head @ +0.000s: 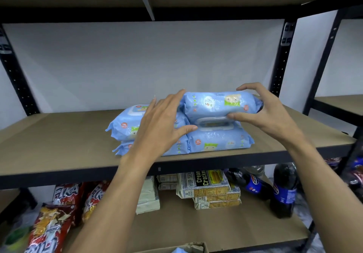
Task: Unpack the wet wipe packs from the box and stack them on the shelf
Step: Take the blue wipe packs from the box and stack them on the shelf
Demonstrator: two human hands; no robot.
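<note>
**Cardboard box (196, 246) low; top pack (218, 103) bracketed by both hands**

Nearest the camera, the box sits well below both sets of fingers. A blue pack (177, 250) shows inside it, so more unpacking is likely left.

Position: the top pack lies on the shelf (59, 135), resting on a lower pack (220, 140). Its long axis runs left-right, from one hand's fingertips to the other's.

Entry, left hand (157, 127): flat and spread, with straight fingers (172, 97) whose tips are at the pack's left end. It holds nothing. Contact is probable, not certain. The left stack (125, 129), two packs high, lies under and beyond this palm.

Entry, right hand (271, 113): cupped round the pack's right end. Its thumb (233, 115) touches the front lower edge and the upper fingers arch over the top. Whether they bear on the wrap cannot be told, so a grip versus a loose cup is undecided.

Judgement: this is the placement step, with both hands about equally near. The coming move turns on squaring that long axis over the lower pack, since the top pack appears to sit towards the back. The slick wrap may slide.
</note>
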